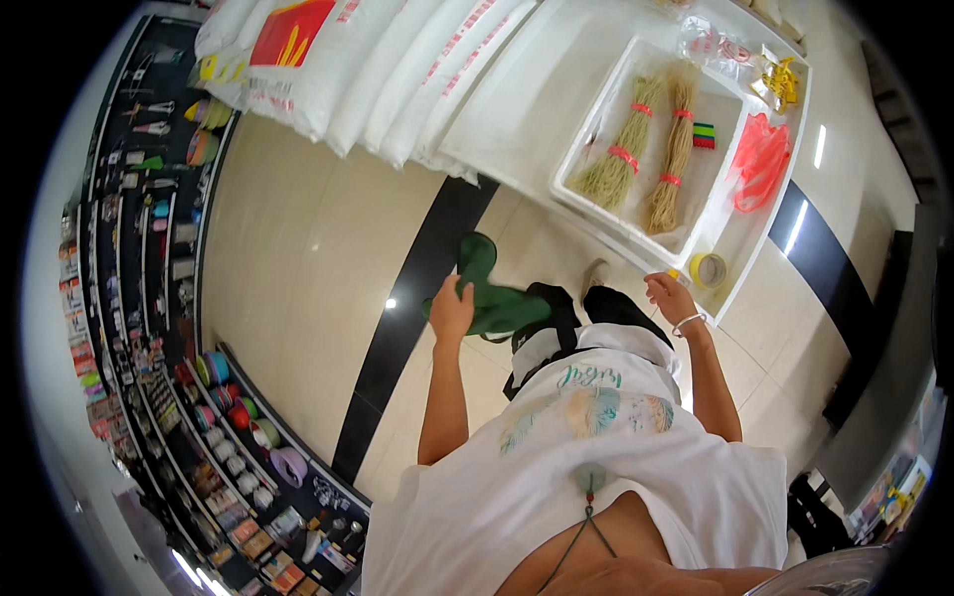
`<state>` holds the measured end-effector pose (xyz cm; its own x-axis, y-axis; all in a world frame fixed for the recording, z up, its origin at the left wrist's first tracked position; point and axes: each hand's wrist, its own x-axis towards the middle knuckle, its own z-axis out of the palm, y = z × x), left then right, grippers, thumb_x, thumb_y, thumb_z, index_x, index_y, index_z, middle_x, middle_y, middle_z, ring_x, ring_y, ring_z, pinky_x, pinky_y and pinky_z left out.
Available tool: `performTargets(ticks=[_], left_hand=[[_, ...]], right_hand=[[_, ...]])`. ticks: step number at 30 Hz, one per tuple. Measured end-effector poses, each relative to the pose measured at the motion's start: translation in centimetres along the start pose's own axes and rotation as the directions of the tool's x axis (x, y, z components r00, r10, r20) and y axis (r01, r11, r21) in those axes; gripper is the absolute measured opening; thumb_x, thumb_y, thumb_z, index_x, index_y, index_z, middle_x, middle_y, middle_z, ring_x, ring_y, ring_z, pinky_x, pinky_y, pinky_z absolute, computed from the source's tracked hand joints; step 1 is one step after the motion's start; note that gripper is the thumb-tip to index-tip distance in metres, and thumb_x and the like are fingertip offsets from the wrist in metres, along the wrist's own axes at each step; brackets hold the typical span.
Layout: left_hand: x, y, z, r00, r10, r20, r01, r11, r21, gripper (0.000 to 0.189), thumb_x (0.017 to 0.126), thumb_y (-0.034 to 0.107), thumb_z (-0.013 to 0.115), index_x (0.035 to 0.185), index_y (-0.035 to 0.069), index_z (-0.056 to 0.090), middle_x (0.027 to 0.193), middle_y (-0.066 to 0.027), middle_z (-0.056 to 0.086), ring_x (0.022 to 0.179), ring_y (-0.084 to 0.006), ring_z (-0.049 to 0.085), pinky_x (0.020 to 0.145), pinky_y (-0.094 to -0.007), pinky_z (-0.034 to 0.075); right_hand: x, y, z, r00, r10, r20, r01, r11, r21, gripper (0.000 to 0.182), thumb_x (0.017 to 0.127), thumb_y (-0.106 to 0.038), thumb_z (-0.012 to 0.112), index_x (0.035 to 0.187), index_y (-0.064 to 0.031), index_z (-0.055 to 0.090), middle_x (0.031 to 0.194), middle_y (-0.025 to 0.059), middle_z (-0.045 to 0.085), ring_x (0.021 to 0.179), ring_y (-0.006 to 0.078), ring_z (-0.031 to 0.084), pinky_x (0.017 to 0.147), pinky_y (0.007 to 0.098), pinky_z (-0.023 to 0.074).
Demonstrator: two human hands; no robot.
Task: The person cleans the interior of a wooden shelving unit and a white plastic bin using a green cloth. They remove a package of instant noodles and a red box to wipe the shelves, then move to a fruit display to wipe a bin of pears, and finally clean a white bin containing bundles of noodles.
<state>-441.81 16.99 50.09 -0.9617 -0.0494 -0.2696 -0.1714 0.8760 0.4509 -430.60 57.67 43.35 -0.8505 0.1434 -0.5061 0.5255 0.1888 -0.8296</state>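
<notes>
My left hand (pixel 452 309) grips a dark green article (pixel 507 307) in front of my legs. It has rounded ends and a smooth surface, but its exact kind is unclear. Beside the near corner of a white display counter (pixel 514 134) hovers my right hand (pixel 671 298), its fingers half curled and nothing visible in them. Just beyond that hand, a roll of yellowish tape (pixel 707 270) lies in the counter's corner. A white foam box (pixel 715 179) on the counter holds a greenish bundle of dried strands (pixel 617 164) and a browner bundle (pixel 674 160), both tied with red bands.
White printed sacks (pixel 350 82) are stacked along the counter's left side. A red plastic bag (pixel 762 160) and a yellow packet (pixel 779 82) lie right of the foam box. Shelves of housewares (pixel 246 439) curve along the left. Tiled floor (pixel 313 223) runs between shelves and counter.
</notes>
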Motion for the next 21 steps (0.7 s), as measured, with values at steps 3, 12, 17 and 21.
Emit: performTargets(ticks=[3,12,17,21], left_hand=[[4.6,-1.4,-0.4,0.997,-0.032,0.076,0.049,0.970,-0.239,0.032,0.089,0.028,0.062,0.108,0.003,0.061,0.096,-0.0153,0.067,0.090,-0.0305,0.065,0.079,-0.0387,0.049],[21.0,7.1,-5.3,0.938,0.130,0.322,0.170,0.636,-0.753,0.032,0.093,0.022,0.063,0.114,-0.001,0.056,0.098,-0.0051,0.060,0.088,-0.0125,0.056,0.076,-0.0291,0.046],[30.3,16.4,-7.5,0.720,0.387,0.576,0.486,0.310,-0.817,0.041,0.095,0.020,0.059,0.129,0.003,0.045,0.114,-0.0077,0.056,0.106,-0.0161,0.055,0.085,-0.0321,0.047],[41.0,11.2,0.6,0.905,0.289,0.313,-0.120,0.878,-0.464,0.050,0.090,0.024,0.064,0.130,-0.001,0.048,0.119,-0.0172,0.058,0.113,-0.0250,0.056,0.095,-0.0383,0.046]], right_hand=[[1.7,-1.4,0.7,0.995,0.093,-0.023,-0.093,0.996,-0.006,0.029,0.097,-0.026,0.053,0.109,-0.0022,0.064,0.081,0.0063,0.066,0.071,0.0130,0.061,0.070,0.0273,0.0507],[5.6,-4.2,7.0,0.922,0.316,-0.225,-0.232,0.914,0.332,0.028,0.097,-0.026,0.051,0.110,-0.0050,0.063,0.081,0.0036,0.064,0.070,0.0107,0.058,0.065,0.0241,0.0474],[7.7,-10.6,12.6,0.947,0.295,-0.125,-0.239,0.910,0.339,0.026,0.099,-0.025,0.053,0.113,-0.0046,0.062,0.086,0.0035,0.063,0.075,0.0106,0.059,0.071,0.0249,0.0494],[10.4,-14.4,14.4,0.966,0.237,-0.099,-0.220,0.963,0.154,0.027,0.098,-0.025,0.055,0.115,-0.0043,0.062,0.087,0.0057,0.064,0.079,0.0133,0.061,0.074,0.0272,0.0498]])
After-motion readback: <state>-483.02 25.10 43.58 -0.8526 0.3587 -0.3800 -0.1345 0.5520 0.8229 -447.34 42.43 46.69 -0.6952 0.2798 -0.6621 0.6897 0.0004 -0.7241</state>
